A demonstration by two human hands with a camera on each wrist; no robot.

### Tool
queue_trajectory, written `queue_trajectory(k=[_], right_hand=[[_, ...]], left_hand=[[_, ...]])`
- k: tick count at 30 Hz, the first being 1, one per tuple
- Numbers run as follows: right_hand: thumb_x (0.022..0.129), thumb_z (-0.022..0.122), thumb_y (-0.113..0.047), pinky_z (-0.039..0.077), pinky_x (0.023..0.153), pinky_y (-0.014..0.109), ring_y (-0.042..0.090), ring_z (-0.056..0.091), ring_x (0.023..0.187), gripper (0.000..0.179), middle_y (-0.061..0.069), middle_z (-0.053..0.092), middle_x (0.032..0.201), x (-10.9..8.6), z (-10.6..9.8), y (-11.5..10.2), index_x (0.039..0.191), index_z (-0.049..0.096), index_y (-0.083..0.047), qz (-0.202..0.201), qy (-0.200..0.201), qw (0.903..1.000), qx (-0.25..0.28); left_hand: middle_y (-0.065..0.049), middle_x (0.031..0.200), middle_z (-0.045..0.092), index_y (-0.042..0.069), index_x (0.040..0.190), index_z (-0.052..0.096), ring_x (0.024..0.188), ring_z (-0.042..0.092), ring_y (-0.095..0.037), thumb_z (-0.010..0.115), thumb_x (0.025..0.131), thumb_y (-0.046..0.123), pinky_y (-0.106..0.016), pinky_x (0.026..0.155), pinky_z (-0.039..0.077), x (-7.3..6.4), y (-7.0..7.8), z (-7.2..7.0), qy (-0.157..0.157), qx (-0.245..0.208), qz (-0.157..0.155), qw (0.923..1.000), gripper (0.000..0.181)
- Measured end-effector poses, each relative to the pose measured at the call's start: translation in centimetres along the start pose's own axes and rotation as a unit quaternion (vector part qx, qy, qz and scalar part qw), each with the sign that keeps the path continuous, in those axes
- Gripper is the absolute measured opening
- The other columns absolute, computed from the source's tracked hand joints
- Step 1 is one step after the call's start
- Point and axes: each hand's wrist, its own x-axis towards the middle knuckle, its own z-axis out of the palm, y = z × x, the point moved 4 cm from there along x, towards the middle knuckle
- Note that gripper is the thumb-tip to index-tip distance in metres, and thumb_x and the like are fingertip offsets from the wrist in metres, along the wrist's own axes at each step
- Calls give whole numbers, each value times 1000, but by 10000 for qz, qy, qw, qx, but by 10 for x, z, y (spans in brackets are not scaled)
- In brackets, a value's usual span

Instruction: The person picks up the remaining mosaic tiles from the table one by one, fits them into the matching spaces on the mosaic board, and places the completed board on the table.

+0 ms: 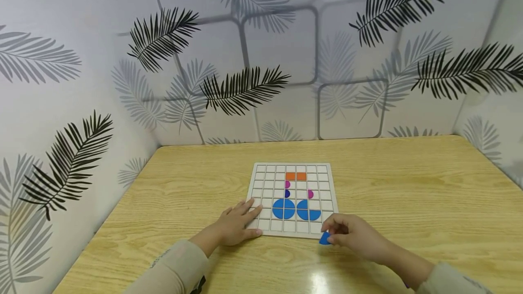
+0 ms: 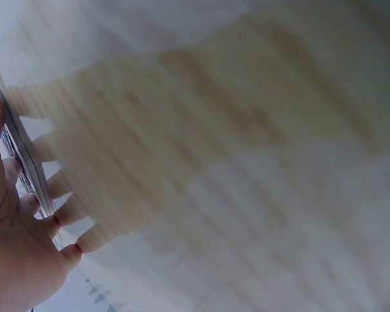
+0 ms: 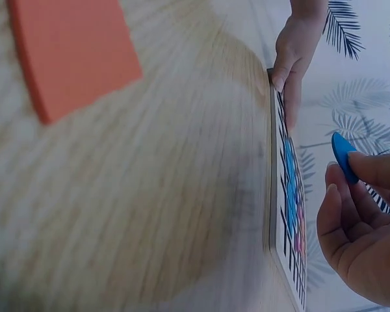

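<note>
One board (image 1: 289,226), two magenta semicircles (image 1: 288,184), left hand (image 1: 237,224) outspread, right hand (image 1: 354,236) pinching blue piece (image 1: 324,239)

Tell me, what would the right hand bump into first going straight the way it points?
Probably the white board, near its close right corner: the right hand, pinching a blue piece, points that way, though height is unclear.

The right wrist view's top edge crops an orange piece (image 3: 78,55), and a thumb (image 3: 379,170) partly hides the blue piece (image 3: 342,153).
</note>
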Motion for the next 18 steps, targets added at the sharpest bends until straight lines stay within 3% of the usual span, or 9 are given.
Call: queue_trajectory(k=[8,18], right_hand=[[78,61,-3,42,55,22,17,47,72,12,5,50,76,12,-6,8,88,55,1,237,420,9987,183],[79,58,1,43,57,24,17,47,69,6,5,50,73,28,-13,11,85,55,1,348,873,9956,-29]], left_hand=[[-10,142,13,17,138,23,128,11,-31,39,86,50,-51,97,12,0,0,1,-6,-6,-13,10000,63],[-9,143,11,18,138,21,128,10,-31,39,86,49,-51,98,11,0,-1,2,-45,28,-58,10000,63]])
